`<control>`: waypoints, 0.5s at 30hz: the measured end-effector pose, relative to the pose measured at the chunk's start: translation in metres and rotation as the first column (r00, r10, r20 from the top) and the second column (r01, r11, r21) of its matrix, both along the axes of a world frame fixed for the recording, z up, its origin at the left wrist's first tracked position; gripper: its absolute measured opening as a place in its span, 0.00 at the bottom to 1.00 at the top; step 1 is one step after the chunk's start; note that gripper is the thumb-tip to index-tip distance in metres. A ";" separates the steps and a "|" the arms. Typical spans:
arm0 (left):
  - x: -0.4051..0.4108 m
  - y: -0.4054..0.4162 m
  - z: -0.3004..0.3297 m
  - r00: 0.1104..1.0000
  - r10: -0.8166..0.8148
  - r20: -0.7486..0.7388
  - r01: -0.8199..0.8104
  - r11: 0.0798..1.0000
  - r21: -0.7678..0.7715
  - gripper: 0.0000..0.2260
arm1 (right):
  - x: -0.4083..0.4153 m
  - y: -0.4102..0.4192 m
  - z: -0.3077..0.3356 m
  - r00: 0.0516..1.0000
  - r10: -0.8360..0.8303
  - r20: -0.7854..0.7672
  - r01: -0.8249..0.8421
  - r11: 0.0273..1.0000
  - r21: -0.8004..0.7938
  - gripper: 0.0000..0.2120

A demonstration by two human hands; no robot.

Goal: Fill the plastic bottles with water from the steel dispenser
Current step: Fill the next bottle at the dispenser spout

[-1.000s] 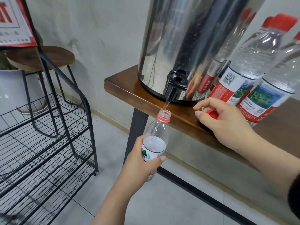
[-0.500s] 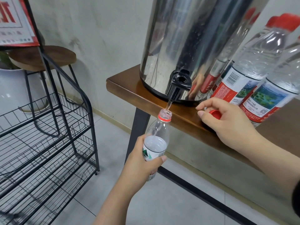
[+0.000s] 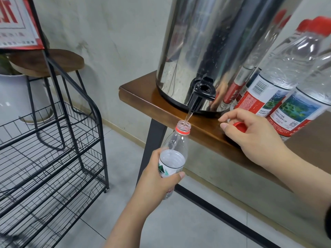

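Both forearms look bare from what I can see, no watch or rings on the left hand (image 3: 157,178) or right hand (image 3: 250,138). There's just a sliver of dark sleeve (image 3: 328,224) at the right edge. Nails are short and plain.

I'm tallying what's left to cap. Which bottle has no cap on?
The small bottle held in the left hand under the tap; the large bottles on the table keep their red caps.

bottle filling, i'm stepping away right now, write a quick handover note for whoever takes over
Left hand grips the open bottle under the tap; water is streaming into its mouth.
Right hand rests on the table edge, fingers curled round the red cap.
Done: bottle partly filled.
Left: finish filling, stop the tap, cap it. Capped bottles stand beside the dispenser.
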State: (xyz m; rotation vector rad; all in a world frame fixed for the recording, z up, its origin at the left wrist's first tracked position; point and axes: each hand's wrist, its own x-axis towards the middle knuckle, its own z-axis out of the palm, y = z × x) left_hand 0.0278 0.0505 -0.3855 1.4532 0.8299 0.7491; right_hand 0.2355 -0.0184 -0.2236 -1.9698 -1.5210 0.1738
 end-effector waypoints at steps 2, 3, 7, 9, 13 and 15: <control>-0.001 0.001 0.000 1.000 0.000 0.003 0.000 1.000 -0.002 0.28 | -0.001 0.000 0.000 1.000 -0.001 -0.005 0.001 1.000 -0.003 0.03; -0.001 0.001 0.000 1.000 0.000 0.005 0.000 1.000 -0.002 0.28 | -0.001 0.000 0.000 1.000 -0.001 -0.006 0.001 1.000 -0.002 0.03; -0.001 0.001 -0.001 1.000 -0.008 0.004 0.008 1.000 -0.002 0.28 | -0.001 0.000 0.000 1.000 -0.006 -0.004 0.006 1.000 0.007 0.03; -0.001 0.001 -0.002 1.000 -0.009 -0.001 0.009 1.000 0.002 0.28 | 0.000 0.000 0.000 1.000 -0.007 -0.003 0.007 1.000 0.011 0.03; 0.000 0.001 -0.002 1.000 -0.005 -0.004 0.005 1.000 -0.003 0.28 | 0.000 0.000 -0.001 1.000 -0.008 0.000 0.008 1.000 0.012 0.03; 0.000 0.001 -0.003 1.000 -0.009 -0.008 0.009 1.000 -0.005 0.29 | 0.000 0.000 -0.001 1.000 -0.005 -0.007 0.005 1.000 0.015 0.03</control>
